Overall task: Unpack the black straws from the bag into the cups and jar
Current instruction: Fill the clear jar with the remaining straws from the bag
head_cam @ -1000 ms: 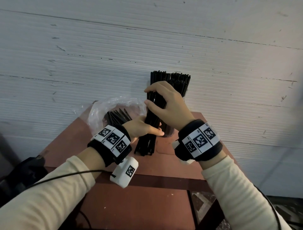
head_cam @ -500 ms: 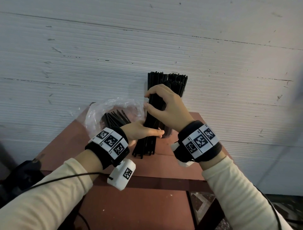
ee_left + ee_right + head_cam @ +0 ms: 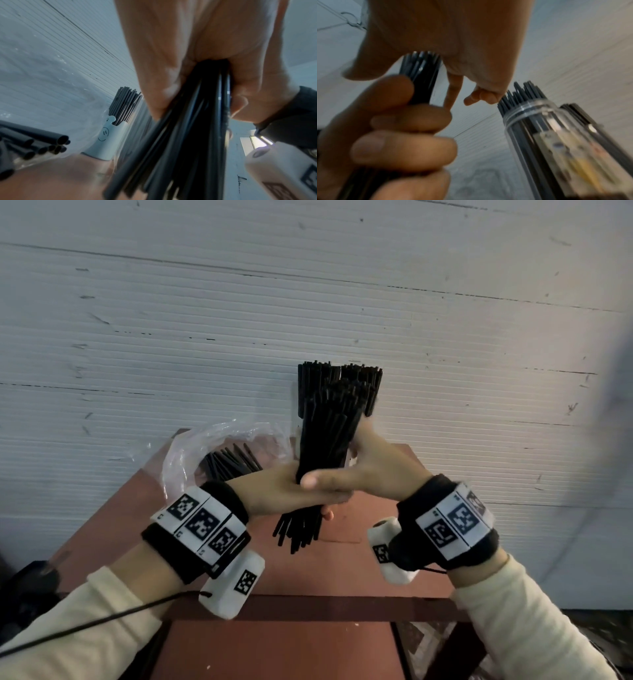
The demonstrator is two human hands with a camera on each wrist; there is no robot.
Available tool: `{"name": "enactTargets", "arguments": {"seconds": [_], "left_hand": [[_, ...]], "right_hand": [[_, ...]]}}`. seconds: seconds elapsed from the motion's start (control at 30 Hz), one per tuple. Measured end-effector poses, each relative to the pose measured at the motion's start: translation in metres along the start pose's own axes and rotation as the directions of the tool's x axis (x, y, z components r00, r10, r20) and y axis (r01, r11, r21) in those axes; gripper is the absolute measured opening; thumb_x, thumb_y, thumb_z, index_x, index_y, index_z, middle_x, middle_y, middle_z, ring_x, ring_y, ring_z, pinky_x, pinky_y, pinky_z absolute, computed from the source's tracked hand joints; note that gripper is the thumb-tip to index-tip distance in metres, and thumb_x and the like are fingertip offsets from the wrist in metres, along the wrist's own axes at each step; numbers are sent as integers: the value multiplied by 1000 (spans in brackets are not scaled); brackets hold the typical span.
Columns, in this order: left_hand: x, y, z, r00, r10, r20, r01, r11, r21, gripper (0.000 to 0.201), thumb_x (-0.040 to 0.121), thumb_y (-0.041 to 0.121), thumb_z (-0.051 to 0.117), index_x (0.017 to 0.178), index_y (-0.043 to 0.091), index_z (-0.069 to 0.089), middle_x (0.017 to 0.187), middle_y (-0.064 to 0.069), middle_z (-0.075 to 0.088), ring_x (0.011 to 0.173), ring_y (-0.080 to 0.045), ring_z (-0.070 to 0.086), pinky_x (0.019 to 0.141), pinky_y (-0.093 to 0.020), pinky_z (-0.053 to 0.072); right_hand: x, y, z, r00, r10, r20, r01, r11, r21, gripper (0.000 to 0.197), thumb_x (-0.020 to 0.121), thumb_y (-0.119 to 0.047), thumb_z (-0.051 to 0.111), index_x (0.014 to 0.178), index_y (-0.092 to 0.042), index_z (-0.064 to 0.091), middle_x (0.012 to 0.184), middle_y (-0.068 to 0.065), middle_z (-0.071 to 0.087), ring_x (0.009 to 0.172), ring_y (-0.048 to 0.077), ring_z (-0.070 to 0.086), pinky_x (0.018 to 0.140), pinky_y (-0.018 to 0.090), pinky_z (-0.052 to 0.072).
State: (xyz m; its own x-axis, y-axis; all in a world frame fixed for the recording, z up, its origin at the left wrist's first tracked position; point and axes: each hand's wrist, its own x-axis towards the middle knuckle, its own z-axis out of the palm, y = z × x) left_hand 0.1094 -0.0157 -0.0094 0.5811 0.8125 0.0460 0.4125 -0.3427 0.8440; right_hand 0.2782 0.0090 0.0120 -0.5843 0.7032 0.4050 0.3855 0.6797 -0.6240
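Observation:
My left hand [image 3: 291,494] grips a thick bundle of black straws [image 3: 329,433] round its lower part and holds it upright above the table; its curled fingers [image 3: 406,146] show in the right wrist view. My right hand [image 3: 373,470] lies against the bundle's right side, thumb across the left hand, fingers [image 3: 453,88] loose and off the straws. A clear jar [image 3: 547,135] packed with straws stands just right. A white smiley cup [image 3: 106,138] also holds straws. The clear plastic bag [image 3: 205,446] lies at the back left with straws [image 3: 233,463] inside.
The reddish-brown table [image 3: 102,525] stands against a white ribbed wall [image 3: 171,337]. Its front edge runs below my wrists, with a lower shelf beneath. A dark object [image 3: 27,587] sits at the far left, and patterned floor [image 3: 431,642] shows at the lower right.
My right hand let go of the bundle's top and dropped beside the left hand. The left hand closed fully round the straws and raised them off the table.

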Motion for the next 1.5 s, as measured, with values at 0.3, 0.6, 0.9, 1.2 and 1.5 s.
{"name": "enactTargets", "arguments": {"seconds": [0.3, 0.6, 0.9, 1.2, 1.5], "left_hand": [[20, -6, 0, 987, 28, -160, -52, 988, -147, 40, 84, 20, 76, 118, 3, 63, 113, -24, 67, 108, -34, 64, 95, -42, 54], [79, -19, -17, 856, -37, -516, -62, 983, -173, 126, 40, 52, 91, 140, 44, 15, 142, 9, 37, 131, -11, 41, 113, -43, 36], [114, -27, -37, 911, -41, -411, -11, 992, -125, 111, 56, 22, 95, 146, 27, 30, 117, 11, 64, 111, -6, 61, 102, -37, 47], [116, -37, -35, 898, -71, -435, -24, 978, -209, 113, 36, 36, 96, 135, 33, 42, 118, 9, 68, 112, -14, 64, 100, -46, 50], [113, -28, -38, 901, 33, -434, -90, 990, -113, 82, 56, 10, 94, 125, 21, 51, 110, 4, 69, 103, -8, 66, 94, -34, 52]], "right_hand": [[16, -1, -8, 992, -63, -108, 72, 994, 86, 19, 83, -6, 73, 83, 8, 60, 73, 10, 61, 65, 8, 59, 61, 22, 52], [63, 6, -95, 823, 86, -561, 122, 939, 323, 20, 79, -18, 75, 83, -3, 62, 69, 9, 58, 55, 19, 52, 42, 20, 34], [88, 29, -114, 824, 134, -551, -25, 979, 201, 15, 84, -19, 71, 82, -8, 61, 72, 6, 57, 60, 17, 49, 46, 21, 35], [99, 25, -121, 882, 42, -469, -34, 999, 26, 26, 85, -14, 70, 69, -13, 50, 58, -11, 50, 46, -2, 48, 47, 9, 37], [108, 27, -98, 921, 82, -381, -69, 997, 48, 15, 84, -13, 68, 77, -8, 56, 65, 4, 51, 51, 8, 51, 48, 16, 41]]}}
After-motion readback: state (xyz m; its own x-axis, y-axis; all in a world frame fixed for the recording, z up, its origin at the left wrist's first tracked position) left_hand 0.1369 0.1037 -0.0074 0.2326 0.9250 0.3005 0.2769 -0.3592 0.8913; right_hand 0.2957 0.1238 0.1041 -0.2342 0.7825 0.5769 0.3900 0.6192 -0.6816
